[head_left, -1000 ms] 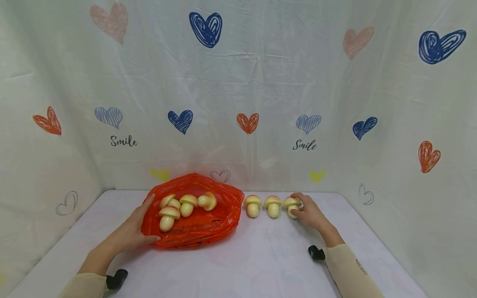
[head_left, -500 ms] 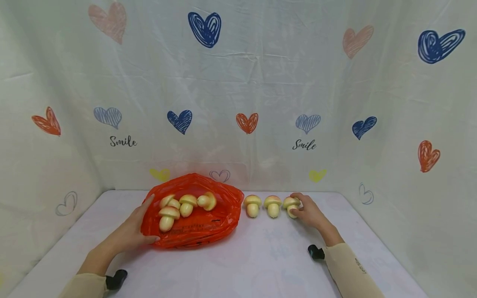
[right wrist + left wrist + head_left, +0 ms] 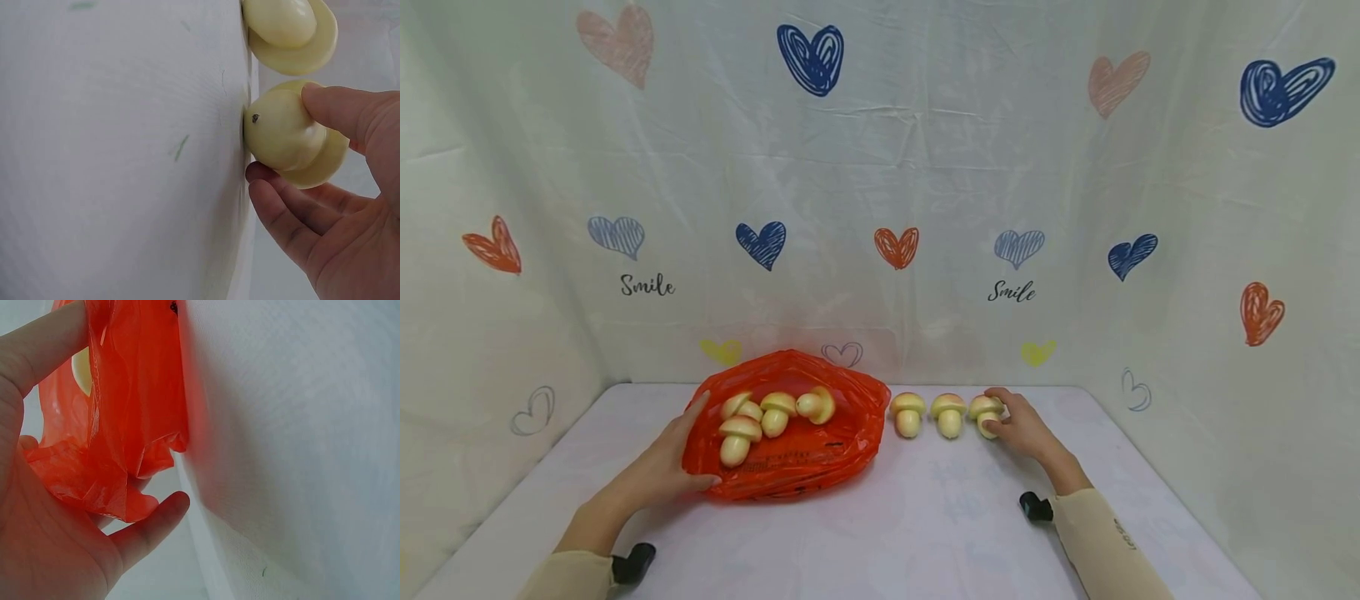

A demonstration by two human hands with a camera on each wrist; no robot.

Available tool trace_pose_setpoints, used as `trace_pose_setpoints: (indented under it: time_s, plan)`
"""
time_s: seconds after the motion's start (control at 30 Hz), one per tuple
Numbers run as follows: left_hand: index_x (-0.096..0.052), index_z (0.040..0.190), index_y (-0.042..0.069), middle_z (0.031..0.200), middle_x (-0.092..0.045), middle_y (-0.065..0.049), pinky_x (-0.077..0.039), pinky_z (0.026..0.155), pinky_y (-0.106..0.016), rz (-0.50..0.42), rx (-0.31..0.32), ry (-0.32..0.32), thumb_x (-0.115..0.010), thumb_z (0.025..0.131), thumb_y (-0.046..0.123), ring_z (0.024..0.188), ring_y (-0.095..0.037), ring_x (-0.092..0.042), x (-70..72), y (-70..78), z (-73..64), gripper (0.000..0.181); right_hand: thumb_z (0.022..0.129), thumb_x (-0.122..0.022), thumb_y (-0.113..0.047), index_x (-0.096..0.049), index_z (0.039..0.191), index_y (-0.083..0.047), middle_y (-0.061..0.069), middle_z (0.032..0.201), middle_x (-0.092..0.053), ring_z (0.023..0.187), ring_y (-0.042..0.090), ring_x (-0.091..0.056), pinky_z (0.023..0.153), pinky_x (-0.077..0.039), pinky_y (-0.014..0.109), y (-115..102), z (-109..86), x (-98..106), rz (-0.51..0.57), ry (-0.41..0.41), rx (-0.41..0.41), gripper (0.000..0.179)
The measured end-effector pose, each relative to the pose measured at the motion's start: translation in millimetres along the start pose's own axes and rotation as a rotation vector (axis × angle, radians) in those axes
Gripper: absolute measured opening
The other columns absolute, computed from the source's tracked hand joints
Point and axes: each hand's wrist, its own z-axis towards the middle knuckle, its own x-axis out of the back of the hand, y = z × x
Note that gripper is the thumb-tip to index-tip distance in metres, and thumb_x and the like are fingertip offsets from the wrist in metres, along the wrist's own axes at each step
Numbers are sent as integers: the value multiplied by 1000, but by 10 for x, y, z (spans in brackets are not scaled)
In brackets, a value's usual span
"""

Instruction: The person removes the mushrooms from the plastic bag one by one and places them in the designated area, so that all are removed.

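A red plastic bag lies on its side at the left of the table, its mouth facing me, with several yellowish mushrooms inside. My left hand grips the bag's left edge; in the left wrist view, thumb and fingers are around the crumpled red film. To the right of the bag, a mushroom and another mushroom stand in a row with a third mushroom. My right hand pinches this third one, thumb on its stem and fingers around the other side, with its base close against the table.
The white-covered table ends at the back against a pale curtain printed with hearts and "Smile". More curtain hangs along both sides. Black wrist devices poke out from both beige sleeves.
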Motion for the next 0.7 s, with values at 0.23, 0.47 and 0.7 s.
trace_pose_setpoints:
  time_s: [0.23,0.47,0.7]
  plan:
    - [-1,154,13,141,-28,-31,-42,89,-66,1,-2,1,-85,69,33,125,-50,-34,5,-8,5,121,86,-70,-13,-48,132,-5,23,121,-51,98,35,-50,84,-42,46,-3,1,14,3,-1,0,52]
    - [-1,154,13,141,-28,-31,-44,88,-65,5,0,-1,-85,68,35,124,-51,-33,13,-18,18,122,85,-70,-15,-48,132,-5,24,122,-51,108,35,-49,91,-41,53,19,11,16,0,9,8,53]
    - [-3,154,11,140,-29,-32,-44,87,-65,0,0,3,-86,67,33,123,-51,-34,7,0,3,122,86,-70,-17,-47,134,-4,26,126,-50,114,38,-47,95,-39,57,23,8,24,1,-2,1,55]
